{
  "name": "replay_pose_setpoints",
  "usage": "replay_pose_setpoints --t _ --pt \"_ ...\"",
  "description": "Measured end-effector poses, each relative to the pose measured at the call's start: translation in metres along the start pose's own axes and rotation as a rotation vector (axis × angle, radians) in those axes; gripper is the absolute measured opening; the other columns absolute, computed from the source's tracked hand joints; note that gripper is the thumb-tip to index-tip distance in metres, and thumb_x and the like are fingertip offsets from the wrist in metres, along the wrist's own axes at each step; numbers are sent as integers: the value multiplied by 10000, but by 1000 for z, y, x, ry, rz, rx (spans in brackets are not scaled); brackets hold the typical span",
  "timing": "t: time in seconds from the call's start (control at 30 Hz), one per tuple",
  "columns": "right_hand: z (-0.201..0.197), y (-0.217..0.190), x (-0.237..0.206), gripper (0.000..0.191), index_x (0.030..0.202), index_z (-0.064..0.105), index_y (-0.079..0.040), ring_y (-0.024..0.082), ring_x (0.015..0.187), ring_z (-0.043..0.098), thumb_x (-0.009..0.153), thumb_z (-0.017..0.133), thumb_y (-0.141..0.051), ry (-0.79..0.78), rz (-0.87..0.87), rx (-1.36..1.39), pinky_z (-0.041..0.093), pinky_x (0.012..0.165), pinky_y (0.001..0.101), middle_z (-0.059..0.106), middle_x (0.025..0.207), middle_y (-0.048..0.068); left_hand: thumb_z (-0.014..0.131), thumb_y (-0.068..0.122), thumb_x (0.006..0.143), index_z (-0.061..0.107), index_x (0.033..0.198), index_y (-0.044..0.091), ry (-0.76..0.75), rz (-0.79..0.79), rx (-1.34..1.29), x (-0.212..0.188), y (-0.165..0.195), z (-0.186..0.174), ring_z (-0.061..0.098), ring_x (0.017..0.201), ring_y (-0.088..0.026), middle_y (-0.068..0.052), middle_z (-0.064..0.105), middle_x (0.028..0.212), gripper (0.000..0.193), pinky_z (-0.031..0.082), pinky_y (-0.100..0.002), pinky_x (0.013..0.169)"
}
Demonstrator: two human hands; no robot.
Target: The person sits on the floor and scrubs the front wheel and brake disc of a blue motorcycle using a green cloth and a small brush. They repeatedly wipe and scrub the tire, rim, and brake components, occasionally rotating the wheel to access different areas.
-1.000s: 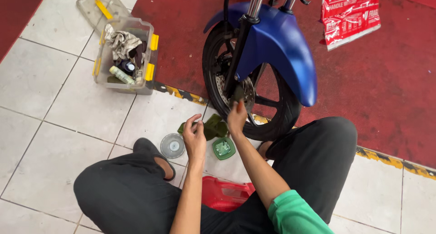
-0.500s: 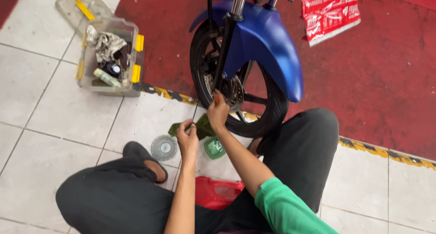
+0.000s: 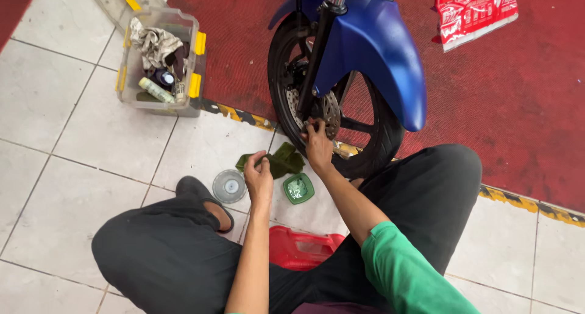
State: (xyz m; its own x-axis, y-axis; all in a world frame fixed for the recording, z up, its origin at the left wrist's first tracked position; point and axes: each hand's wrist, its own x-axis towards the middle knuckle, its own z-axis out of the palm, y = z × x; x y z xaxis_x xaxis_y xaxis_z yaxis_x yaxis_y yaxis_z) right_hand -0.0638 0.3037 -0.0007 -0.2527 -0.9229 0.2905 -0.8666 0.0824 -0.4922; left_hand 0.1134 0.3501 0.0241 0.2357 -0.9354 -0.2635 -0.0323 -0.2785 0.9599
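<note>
Right hand (image 3: 318, 144) has moved up off the floor cloth and is now on the wheel (image 3: 341, 116) at centre frame — fingers curled in against the brake disc (image 3: 328, 111) near the hub, just left of the fork leg. A second ago it sat lower, next to the left hand over the cloth. Can't tell if it pinches anything; fingertips are tucked against the disc.

Left hand (image 3: 259, 178) hasn't shifted much — closed on one end of the green cloth (image 3: 283, 161), which lies crumpled on the tile just below the tyre.

So contact has gone from cloth to wheel: one hand working at the disc, the other keeping the cloth ready.

Around them: green tub (image 3: 298, 189) and clear round lid (image 3: 230, 186) on the tile just below the cloth, red stool (image 3: 301, 250) under the person, blue fender (image 3: 372, 46) above, clear toolbox (image 3: 159, 64) upper left, red bag (image 3: 475, 12) upper right.
</note>
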Motion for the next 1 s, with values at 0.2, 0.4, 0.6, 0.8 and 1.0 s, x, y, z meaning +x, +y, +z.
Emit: replay_pose_setpoints --t 0.2,0.4,0.6,0.8,1.0 --pt "-14 -20 6 323 1095 632 -3 391 807 700 878 792 -182 275 300 135 531 678 465 728 925 208 588 135 991 660 1220 48 -19 11 -10 -3 1 11 715 1066 -256 -141 591 1290 255 548 -339 889" --pt "-25 -40 29 247 1118 676 12 208 588 675 919 681 -135 291 408 650 528 551 361 725 811 108 593 132 980 664 1211 55 -22 26 36 -6 -3 21 701 1066 -274 -149 594 1292 253 540 -354 912" --pt "-38 -29 2 348 920 760 20 133 513 637 882 833 -318 -244 479 418 474 522 298 682 643 73 617 192 962 656 1235 38 -66 -54 69 -5 -20 40 697 1043 -270 -167 581 1291 316 551 -363 883" --pt "-88 -36 -21 371 841 662 -80 46 451 339 956 740 -425 -297 825 1116 244 411 266 492 607 -69 710 288 939 571 1330 1 -372 -141 -345 -26 -7 69 670 1127 -174 -134 686 1261 505 497 -303 969" --pt "-133 -30 -37 413 792 630 -80 32 428 289 970 683 -449 -425 886 1030 212 401 242 420 558 -82 670 172 1012 667 1316 -42 -256 192 -261 -44 31 81 582 829 -122 -104 711 1098 371 475 -270 696"
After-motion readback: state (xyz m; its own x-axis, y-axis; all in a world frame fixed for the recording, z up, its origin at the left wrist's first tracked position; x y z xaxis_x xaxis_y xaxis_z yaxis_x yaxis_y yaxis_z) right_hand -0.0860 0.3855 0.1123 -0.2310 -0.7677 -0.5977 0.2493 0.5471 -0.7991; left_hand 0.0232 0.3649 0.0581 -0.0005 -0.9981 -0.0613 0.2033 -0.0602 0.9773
